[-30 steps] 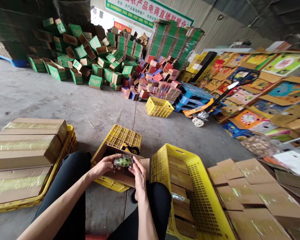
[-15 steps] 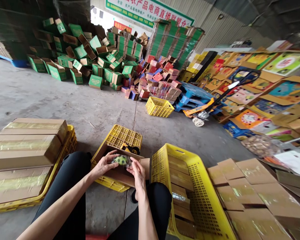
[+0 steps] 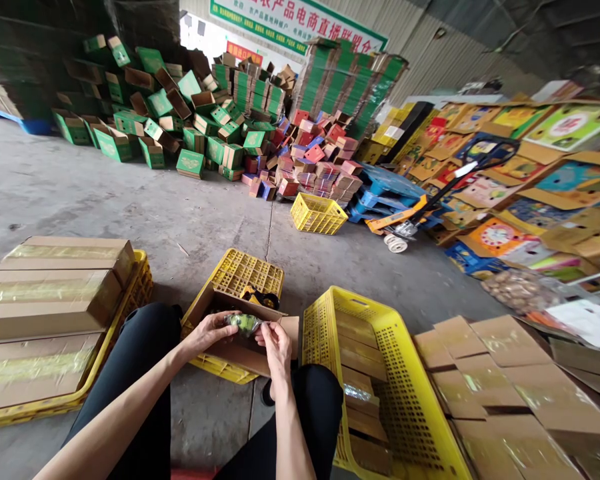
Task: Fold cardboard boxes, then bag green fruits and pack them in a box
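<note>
Both hands hold a small green item in clear plastic wrap (image 3: pixel 246 324) above an open cardboard box (image 3: pixel 230 357). My left hand (image 3: pixel 213 331) is closed on its left end. At the right end, the fingers of my right hand (image 3: pixel 276 341) pinch the clear film. What the green item is, I cannot make out. The box sits on an upturned yellow crate (image 3: pixel 250 270) between my knees. A yellow and black tape dispenser (image 3: pixel 261 297) lies on the crate just behind the box.
At the left, closed cartons (image 3: pixel 55 297) fill a yellow crate (image 3: pixel 143 273). To the right stands a yellow crate (image 3: pixel 405 360) partly filled with cartons, beside more stacked cartons (image 3: pixel 510 380). Farther off are a yellow crate (image 3: pixel 319 215), a pallet jack (image 3: pixel 405 223) and piled green boxes (image 3: pixel 190 162).
The wrapped green item has turned a little between my hands, and the film at its right end is now drawn together in my right fingers. Everything else stays put.
</note>
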`<state>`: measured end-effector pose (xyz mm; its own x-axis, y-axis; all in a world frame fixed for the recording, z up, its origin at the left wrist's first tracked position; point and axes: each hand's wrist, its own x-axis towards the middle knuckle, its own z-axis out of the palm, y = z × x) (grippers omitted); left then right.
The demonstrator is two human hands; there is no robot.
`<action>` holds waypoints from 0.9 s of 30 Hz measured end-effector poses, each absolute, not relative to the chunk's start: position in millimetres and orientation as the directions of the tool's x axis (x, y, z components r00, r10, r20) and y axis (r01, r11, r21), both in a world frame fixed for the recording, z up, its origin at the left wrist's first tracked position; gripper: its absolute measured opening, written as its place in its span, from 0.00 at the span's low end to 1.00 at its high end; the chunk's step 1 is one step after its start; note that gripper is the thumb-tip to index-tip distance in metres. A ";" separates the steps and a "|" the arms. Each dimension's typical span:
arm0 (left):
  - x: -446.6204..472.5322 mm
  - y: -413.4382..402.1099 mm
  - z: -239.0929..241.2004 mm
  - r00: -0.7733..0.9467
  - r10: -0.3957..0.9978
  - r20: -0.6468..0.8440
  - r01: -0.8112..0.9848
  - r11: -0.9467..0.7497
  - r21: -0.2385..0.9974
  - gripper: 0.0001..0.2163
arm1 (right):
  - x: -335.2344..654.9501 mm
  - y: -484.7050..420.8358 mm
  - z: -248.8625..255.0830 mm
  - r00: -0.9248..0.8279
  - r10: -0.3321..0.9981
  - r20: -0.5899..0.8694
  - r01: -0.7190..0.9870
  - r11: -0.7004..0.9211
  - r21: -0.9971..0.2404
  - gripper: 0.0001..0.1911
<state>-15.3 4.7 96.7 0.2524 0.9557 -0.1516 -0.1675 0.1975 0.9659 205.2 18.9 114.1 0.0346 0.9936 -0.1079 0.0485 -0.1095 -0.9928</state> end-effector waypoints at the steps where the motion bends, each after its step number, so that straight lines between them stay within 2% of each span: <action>1: -15.6 4.8 97.3 0.263 0.954 -0.143 -0.145 0.185 0.972 0.34 | 205.4 18.9 114.5 0.031 0.994 -0.108 0.056 -0.109 -0.992 0.28; 4: -17.0 4.5 99.5 0.287 0.950 -0.127 -0.050 0.147 0.988 0.28 | 205.2 19.3 114.2 0.031 0.992 -0.120 0.053 -0.122 -0.991 0.28; 11: -16.8 3.3 102.4 0.267 0.948 -0.173 0.040 0.169 0.985 0.30 | 205.8 21.3 111.8 0.053 0.985 -0.167 0.038 -0.169 -0.985 0.29; 20: -12.3 3.0 102.5 0.197 0.972 -0.132 -0.132 0.159 0.978 0.30 | 209.9 20.6 100.1 0.077 0.986 -0.150 0.082 -0.156 -0.984 0.28; 23: -14.3 4.5 95.3 0.129 0.985 -0.118 -0.066 0.127 0.990 0.25 | 216.4 28.1 86.4 0.185 0.973 -0.140 0.153 -0.169 -0.974 0.32; 27: -18.2 8.5 80.3 -0.044 0.989 -0.138 0.049 0.140 0.989 0.26 | 227.8 36.8 69.2 0.232 0.964 -0.133 0.201 -0.182 -0.963 0.35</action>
<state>-18.2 8.5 80.3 -0.0444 0.9894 -0.1383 0.0490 0.1404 0.9889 227.8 36.8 69.2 0.2317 0.9636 -0.1334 0.2010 -0.1816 -0.9626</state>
